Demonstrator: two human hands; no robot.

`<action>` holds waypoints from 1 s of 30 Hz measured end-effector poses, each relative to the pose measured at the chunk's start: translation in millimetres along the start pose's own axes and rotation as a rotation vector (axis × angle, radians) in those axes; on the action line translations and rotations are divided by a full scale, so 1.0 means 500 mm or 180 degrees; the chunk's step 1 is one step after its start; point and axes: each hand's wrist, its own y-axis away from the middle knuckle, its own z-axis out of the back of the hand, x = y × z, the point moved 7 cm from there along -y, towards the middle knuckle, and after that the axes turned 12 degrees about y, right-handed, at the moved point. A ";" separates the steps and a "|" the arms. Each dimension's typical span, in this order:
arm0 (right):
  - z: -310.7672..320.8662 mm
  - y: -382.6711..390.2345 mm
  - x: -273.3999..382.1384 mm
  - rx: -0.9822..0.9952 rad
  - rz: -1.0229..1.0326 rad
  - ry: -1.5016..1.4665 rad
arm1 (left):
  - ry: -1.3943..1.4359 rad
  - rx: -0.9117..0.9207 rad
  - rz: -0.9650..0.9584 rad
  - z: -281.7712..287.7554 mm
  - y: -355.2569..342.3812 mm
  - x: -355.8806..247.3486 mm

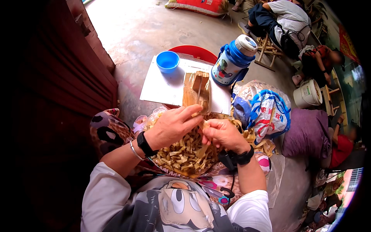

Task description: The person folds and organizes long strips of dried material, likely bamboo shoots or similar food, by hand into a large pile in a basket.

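My right hand (225, 134) pinches a pale yellow-brown dried strip (203, 124) between thumb and forefinger. The strip's other end meets the fingertips of my left hand (173, 124), whose first fingers reach over it; the left thumb is hidden. Below both hands, a heap of short dried yellow-brown pieces (185, 154) fills a container on my lap. Just beyond my fingers, a brown bundle (196, 92), seemingly in clear plastic, lies on a white board (154, 89).
A blue cup (167, 62) and a blue-and-white flask (234, 60) stand on the board, with a red round rim (195, 52) behind. Right of me are a printed plastic bag (268, 112), a purple sack (307, 133) and a white bucket (308, 94). Several people sit farther right.
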 end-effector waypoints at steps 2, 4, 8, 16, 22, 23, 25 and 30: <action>0.013 0.016 -0.002 0.0069 -0.0258 0.0039 | -0.0123 -0.0342 0.0284 0.029 0.003 0.020; 0.036 0.030 -0.020 0.0244 -0.0445 0.0023 | -0.0060 -0.0752 0.0559 0.063 0.009 0.055; 0.054 0.038 0.010 -0.0172 0.0577 -0.1017 | 0.0224 0.0085 0.0979 -0.002 0.034 0.084; 0.021 0.022 0.023 -0.1172 0.1162 0.2061 | 0.4247 0.0588 0.2808 -0.087 0.054 0.044; 0.009 0.015 -0.014 -0.0711 0.0693 -0.0345 | 0.4054 0.0096 0.2399 -0.099 0.040 0.057; 0.009 0.013 -0.011 -0.0700 0.0810 -0.0369 | 0.4037 0.0121 0.2392 -0.108 0.037 0.054; 0.016 0.016 -0.009 -0.0848 0.0826 -0.0499 | 0.3656 0.0383 0.2699 -0.116 0.049 0.055; 0.032 0.023 -0.011 -0.0824 0.0890 -0.0381 | 0.4188 -0.0304 0.2337 -0.112 0.023 0.042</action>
